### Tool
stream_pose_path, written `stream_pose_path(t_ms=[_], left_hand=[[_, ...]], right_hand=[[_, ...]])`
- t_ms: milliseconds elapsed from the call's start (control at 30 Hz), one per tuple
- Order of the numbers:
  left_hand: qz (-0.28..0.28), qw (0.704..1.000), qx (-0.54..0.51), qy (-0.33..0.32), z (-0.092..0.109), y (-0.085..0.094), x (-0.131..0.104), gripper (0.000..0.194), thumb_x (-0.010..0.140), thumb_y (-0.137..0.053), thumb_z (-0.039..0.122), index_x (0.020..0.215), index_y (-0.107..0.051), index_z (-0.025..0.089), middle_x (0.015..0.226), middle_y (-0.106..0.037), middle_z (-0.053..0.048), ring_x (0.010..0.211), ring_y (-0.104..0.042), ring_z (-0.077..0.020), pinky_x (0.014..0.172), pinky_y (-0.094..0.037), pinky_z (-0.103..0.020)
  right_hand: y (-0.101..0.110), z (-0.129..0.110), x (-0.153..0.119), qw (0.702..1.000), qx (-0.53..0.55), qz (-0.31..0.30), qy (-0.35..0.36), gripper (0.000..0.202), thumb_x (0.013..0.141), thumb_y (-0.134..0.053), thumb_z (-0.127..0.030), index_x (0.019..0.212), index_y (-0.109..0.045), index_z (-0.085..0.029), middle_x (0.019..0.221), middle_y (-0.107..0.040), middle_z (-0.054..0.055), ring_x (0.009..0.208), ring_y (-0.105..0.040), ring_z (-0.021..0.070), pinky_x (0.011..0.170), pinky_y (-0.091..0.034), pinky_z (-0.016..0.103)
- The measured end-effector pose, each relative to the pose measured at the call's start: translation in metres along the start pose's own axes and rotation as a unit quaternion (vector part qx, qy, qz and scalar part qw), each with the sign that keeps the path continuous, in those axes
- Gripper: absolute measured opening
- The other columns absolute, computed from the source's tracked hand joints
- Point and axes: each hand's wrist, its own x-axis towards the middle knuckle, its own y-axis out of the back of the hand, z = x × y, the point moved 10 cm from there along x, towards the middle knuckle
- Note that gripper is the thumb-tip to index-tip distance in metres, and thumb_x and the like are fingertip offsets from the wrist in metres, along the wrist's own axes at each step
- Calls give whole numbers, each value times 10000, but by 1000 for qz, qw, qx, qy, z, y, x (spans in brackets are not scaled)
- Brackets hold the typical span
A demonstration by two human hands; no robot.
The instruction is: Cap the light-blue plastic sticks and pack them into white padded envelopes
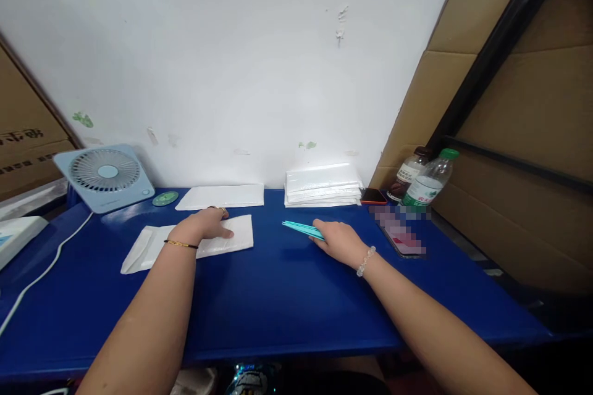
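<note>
A white plastic mailing bag (238,233) lies at a slant on the blue table, its open-looking flap end to the left. My left hand (208,223) rests on top of it, thumb spread from the fingers; the fingertips are partly hidden. My right hand (340,241) is closed around a thin bundle of flat turquoise strips (301,228), held just over the table with their tips towards the left. What exactly the strips are, I cannot tell. Behind my left hand lies a second flat white bag (231,196). A stack of white bags (323,185) sits against the wall.
On the left stand a light blue fan (107,174), its white cable, and a round green disc (165,199). To the right are a phone (401,234), a red-edged dark device (373,196) and two bottles (424,188). Cardboard (523,136) walls the right side.
</note>
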Motion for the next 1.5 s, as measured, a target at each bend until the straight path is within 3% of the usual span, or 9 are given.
stream_pose_path(t_ms=[133, 267, 367, 467, 600, 767, 1033, 1233, 1500], left_hand=[[-57, 998, -25, -34, 11, -13, 1, 379, 621, -595, 461, 884, -622, 189, 997, -676, -82, 898, -624, -269, 723, -457, -328], [63, 988, -141, -30, 26, 13, -1, 479, 752, -496, 519, 1053, -551, 151, 890, -657, -74, 788, -626, -230, 658, -458, -307], [135, 956, -256, 47, 18, 22, -2, 850, 799, -492, 502, 1424, -115, 67, 881, -663, -90, 675, -639, -204, 593, -477, -292], [101, 965, -229, 84, 14, 12, -1, 1010, 820, -473, 508, 1439, 179, 47, 969, -666, -157, 685, -669, -243, 627, -513, -346], [119, 992, -30, 35, 18, 21, -7, 804, 818, -452, 360, 1490, -104, 89, 1323, -478, -260, 1142, -552, -362, 900, -464, -461], [25, 978, 101, -180, 80, -8, -24, 986, 607, -598, 95, 1468, -205, 371, 1582, -59, -28, 1424, -28, -381, 1076, -288, -515], [37, 925, 50, -375, 181, -39, -46, 1140, 592, -694, 630, 1491, -60, 332, 1580, -46, -75, 1434, -26, -338, 1126, -63, -550], [31, 938, 31, -344, 185, -54, -17, 1143, 572, -606, 770, 1490, -152, 263, 1545, -202, -130, 1415, -114, -360, 1109, -95, -550], [81, 959, 29, -269, 150, -27, -13, 847, 506, -685, 668, 1212, -559, 218, 1195, -547, -118, 1162, -456, -352, 965, -363, -440]], right_hand=[[5, 4, -1, 1000, 22, 15, -3, 218, 940, -414, -414, 942, -502, -214, 824, -675, 53, 691, -628, 200, 531, -290, 246], [11, 19, -1, 996, 74, 28, -27, 239, 936, -425, -430, 899, -499, -205, 763, -652, 36, 637, -595, 168, 508, -258, 236], [16, 35, -3, 992, 109, 45, -52, 242, 934, -433, -428, 888, -508, -202, 733, -634, 26, 615, -573, 151, 510, -251, 231], [20, 47, -6, 988, 125, 58, -72, 251, 932, -431, -432, 899, -521, -199, 716, -622, 26, 592, -553, 147, 500, -235, 232], [21, 53, -7, 986, 133, 55, -78, 254, 929, -436, -430, 920, -531, -196, 732, -624, 35, 582, -544, 146, 493, -232, 233], [18, 51, -6, 988, 133, 47, -67, 257, 924, -435, -434, 902, -539, -200, 721, -627, 33, 602, -550, 154, 514, -260, 230], [36, 65, -13, 986, 130, 81, -61, 227, 913, -462, -396, 963, -562, -199, 810, -665, 48, 703, -602, 177, 575, -332, 227], [38, 71, -19, 991, 128, 37, -16, 191, 896, -496, -344, 975, -590, -198, 892, -678, 56, 762, -607, 183, 623, -372, 232], [18, 51, -17, 995, 87, -24, 32, 140, 875, -519, -330, 841, -571, -204, 766, -645, 28, 653, -574, 156, 532, -310, 226]])
